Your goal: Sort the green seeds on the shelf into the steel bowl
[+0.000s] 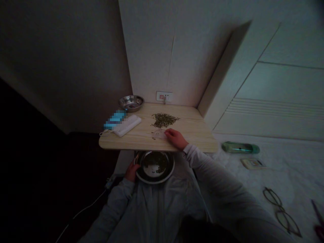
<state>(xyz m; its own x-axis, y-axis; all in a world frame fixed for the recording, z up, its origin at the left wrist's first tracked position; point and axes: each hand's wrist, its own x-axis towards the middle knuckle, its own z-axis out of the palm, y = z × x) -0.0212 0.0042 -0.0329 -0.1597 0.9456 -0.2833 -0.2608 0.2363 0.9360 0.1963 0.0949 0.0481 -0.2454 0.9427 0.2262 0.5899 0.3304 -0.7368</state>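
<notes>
My left hand (131,171) is closed on the rim of a metal bowl (155,181), which sits under the front edge of the table. Small dark green beans lie inside it, with bare shiny metal showing between them. Above the tabletop, my right hand (175,137) pinches a thin clear plastic piece (159,134) close to the wood; its exact kind is hard to make out in the dim light. A few loose beans lie around the plastic. Just beyond it, a spread pile of green beans (164,120) rests on the table.
On the wooden table (192,116) stand a second metal bowl (131,104), a blurred phone (115,119) and a white power strip (128,125). A wall socket (164,96) is behind. On the bed at right lie a green bottle (240,147), a small card-like item (253,163), glasses (280,209) and scissors (318,219).
</notes>
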